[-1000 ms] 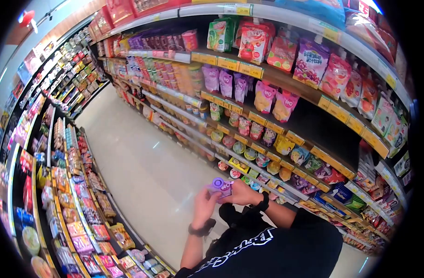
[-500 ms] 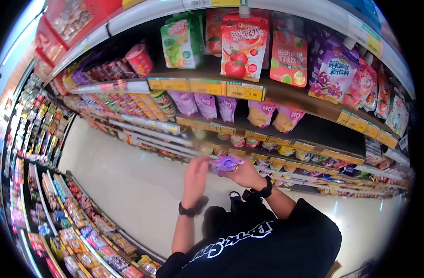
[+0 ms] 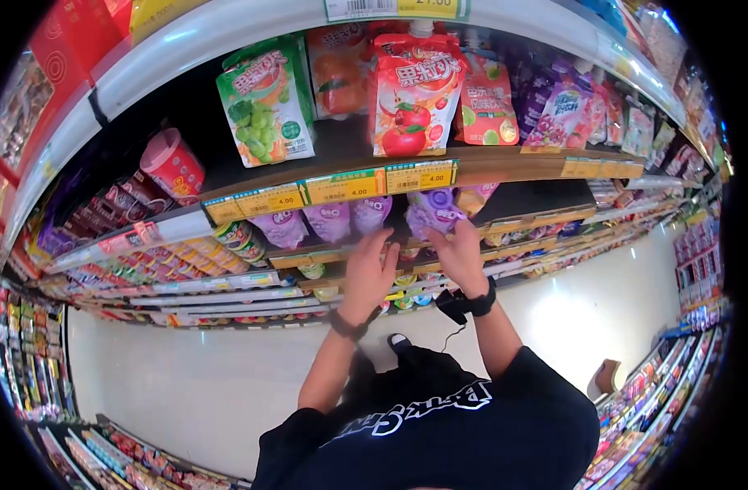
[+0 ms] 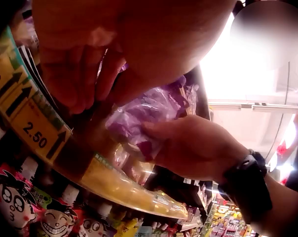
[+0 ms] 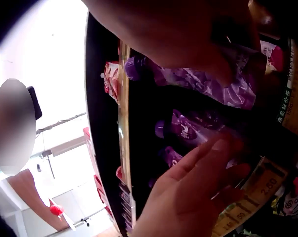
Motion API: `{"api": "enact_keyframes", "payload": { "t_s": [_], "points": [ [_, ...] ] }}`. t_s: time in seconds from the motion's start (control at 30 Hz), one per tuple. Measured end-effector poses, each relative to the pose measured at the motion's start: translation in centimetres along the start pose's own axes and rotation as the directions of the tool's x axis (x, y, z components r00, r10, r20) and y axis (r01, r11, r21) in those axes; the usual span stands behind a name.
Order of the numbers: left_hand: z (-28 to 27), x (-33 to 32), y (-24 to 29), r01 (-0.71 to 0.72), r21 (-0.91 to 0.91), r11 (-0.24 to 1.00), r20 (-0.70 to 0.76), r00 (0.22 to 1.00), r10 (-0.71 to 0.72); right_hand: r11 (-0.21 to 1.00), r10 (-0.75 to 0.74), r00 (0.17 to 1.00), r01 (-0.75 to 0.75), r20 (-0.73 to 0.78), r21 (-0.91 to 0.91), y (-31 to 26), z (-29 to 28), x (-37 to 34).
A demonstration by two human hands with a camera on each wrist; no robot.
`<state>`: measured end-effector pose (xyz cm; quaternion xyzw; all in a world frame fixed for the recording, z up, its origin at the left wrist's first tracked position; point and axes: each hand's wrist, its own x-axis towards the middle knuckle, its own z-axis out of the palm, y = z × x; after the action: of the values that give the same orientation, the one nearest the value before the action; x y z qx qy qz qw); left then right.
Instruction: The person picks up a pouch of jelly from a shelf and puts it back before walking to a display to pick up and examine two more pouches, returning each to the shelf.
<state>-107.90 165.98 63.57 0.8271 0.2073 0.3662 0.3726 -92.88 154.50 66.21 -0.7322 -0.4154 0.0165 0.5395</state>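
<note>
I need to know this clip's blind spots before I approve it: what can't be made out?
- Right hand's far fingers: left wrist view, hidden behind the purple pouch.
- Whether the left hand touches the neighbouring pouch: right wrist view, its own fingers cover the spot.
- Full upper price label: head view, cut off by the top edge.
- Fine print on the lower yellow tags: head view, too small.

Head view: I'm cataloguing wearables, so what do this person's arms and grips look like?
The left grip and right grip are ungloved. The left wristband is dark; the right wristband is black, with a blocky black device and a thin cable nearby. Both sleeves are black and short.
</note>
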Motion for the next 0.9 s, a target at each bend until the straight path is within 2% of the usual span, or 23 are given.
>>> {"api": "enact_keyframes", "payload": {
  "t_s": [0.1,0.2,0.23,0.3,0.4,0.43,0.5,0.53,0.6,0.63,0.8,0.9],
  "points": [
    [-0.3,0.5,-0.2,0.026,-0.037,0.999,0.029,0.999,-0.025,0.989,-0.071,0.99,0.054,-0.124,-0.14,-1.0,2.1,0.7],
    [-0.3,0.7,-1.1,0.067,-0.125,0.99,0.09,0.994,-0.056,0.992,-0.085,0.98,0.065,-0.181,-0.112,-0.6,3.9,0.8],
    [-0.3,0.7,-1.4,0.063,-0.126,0.99,0.099,0.994,-0.051,0.996,-0.013,0.981,-0.004,-0.192,-0.09,-0.8,4.3,0.8],
    [-0.3,0.8,-1.7,0.061,-0.128,0.99,0.119,0.992,-0.045,0.989,0.133,0.969,-0.144,-0.206,-0.041,-1.5,4.8,0.7],
    [-0.1,1.0,-2.0,0.084,-0.153,0.985,0.142,0.988,-0.062,0.967,0.173,0.934,-0.102,-0.311,0.233,1.7,7.0,0.7],
    [0.0,1.0,-2.1,0.051,-0.124,0.991,0.13,0.991,-0.034,0.95,0.191,0.928,-0.094,-0.319,0.297,2.3,7.6,0.9],
    [0.1,1.3,-2.1,-0.019,-0.069,0.997,0.108,0.994,0.026,0.996,0.072,0.937,-0.05,-0.341,0.074,2.2,7.6,0.9],
    [0.3,1.3,-2.0,-0.007,-0.078,0.997,0.102,0.995,0.015,0.999,0.013,0.939,-0.029,-0.345,-0.043,1.4,7.3,1.0],
    [0.6,1.2,-1.8,0.019,-0.099,0.995,0.098,0.995,-0.009,0.998,0.034,0.961,-0.049,-0.275,-0.046,-0.2,6.4,1.2],
    [0.4,1.3,-1.6,-0.052,-0.042,0.998,0.088,0.995,0.055,0.996,0.067,0.969,-0.081,-0.238,-0.047,-0.5,6.0,1.2],
    [0.9,1.2,-0.6,0.025,-0.096,0.995,0.038,0.999,-0.022,0.989,0.147,0.983,-0.146,-0.111,0.016,0.8,5.2,1.1],
    [1.3,1.1,-0.6,0.02,-0.043,0.999,-0.015,1.0,-0.02,0.993,0.114,0.991,-0.112,-0.076,0.035,1.4,5.0,1.1]
  ]
}}
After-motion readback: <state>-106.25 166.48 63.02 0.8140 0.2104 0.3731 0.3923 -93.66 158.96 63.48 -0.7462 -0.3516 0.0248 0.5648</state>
